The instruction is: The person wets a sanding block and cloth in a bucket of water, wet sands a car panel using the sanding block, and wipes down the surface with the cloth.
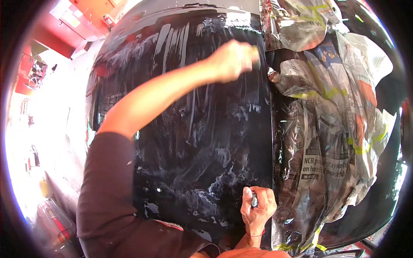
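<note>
My left hand [232,61] reaches across a black, glossy car panel [202,129] near its upper right edge. Its fingers are closed round a small yellowish pad [255,54], smeared by motion. Lower down, beside the panel's right edge, my right hand [259,204] is a fist around a small grey object [254,200]. Only the end of that object shows between thumb and fingers, so I cannot tell its kind. Whitish wet streaks and patches cover much of the panel.
Crumpled newspaper [320,142] masks the area along the panel's right side, held by yellow-green tape [363,148]. A transparent container [53,221] with a red item stands at lower left. Red cabinets [79,21] are at upper left, beyond a bright floor.
</note>
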`<state>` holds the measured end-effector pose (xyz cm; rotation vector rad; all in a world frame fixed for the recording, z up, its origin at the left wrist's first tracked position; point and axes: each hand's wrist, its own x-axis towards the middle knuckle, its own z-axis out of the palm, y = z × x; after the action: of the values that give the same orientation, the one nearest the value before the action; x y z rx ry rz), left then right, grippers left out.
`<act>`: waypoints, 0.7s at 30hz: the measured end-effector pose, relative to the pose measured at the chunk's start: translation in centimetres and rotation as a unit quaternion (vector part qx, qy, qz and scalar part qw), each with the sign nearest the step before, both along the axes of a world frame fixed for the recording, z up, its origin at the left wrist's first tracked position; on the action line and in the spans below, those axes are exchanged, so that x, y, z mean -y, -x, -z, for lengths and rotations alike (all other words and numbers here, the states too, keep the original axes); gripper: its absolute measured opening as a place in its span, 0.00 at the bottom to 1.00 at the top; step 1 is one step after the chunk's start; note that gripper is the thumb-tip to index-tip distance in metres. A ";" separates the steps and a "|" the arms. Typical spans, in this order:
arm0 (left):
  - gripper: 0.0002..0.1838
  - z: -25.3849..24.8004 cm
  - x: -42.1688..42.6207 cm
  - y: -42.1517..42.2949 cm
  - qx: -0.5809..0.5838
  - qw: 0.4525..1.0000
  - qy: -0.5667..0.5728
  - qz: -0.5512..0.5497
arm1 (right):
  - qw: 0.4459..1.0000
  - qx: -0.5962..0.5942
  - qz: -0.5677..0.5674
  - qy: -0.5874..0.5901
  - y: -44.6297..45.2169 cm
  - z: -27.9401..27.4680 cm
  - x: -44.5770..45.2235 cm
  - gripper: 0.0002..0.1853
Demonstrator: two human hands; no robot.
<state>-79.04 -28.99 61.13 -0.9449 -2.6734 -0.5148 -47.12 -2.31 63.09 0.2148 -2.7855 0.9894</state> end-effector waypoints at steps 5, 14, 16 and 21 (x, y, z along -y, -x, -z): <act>0.15 4.2 1.5 11.4 -0.173 0.965 -0.059 -0.189 | 1.000 0.011 0.002 0.007 -0.7 0.1 -0.3 0.07; 0.16 0.4 6.6 -11.1 0.367 0.873 -0.321 -0.023 | 0.999 0.011 0.006 -0.033 -0.4 0.1 0.3 0.10; 0.18 2.0 9.9 -1.9 -0.025 0.993 -0.053 -0.102 | 0.999 0.014 0.015 -0.039 -0.4 0.2 0.4 0.10; 0.18 3.3 9.0 5.0 -0.050 0.966 -0.057 -0.246 | 0.999 -0.002 0.022 -0.038 -0.8 0.5 0.0 0.10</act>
<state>-84.07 -38.02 57.80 -0.2455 -2.6160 -0.4828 -46.29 -2.30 62.64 0.1654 -2.8147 0.8749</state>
